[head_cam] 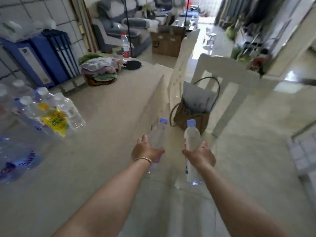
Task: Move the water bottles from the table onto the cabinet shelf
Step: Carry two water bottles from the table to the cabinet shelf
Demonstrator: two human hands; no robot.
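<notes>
Two bottles held upright — one (158, 135) gripped by left hand (145, 150), other (191, 139) by right hand (201, 155); fingers wrapped round each.

1. Yellow label (54, 123) on a bottle among the cluster at the left of the surface (111, 117): print present, too blurred to read.
2. Plastic wrap (18, 161) at the left edge: blue lettering, distorted, illegible.
3. Red label on the far upright bottle (125, 46): unreadable.
4. Blue binders (42, 57): white spine labels, no legible text.
</notes>
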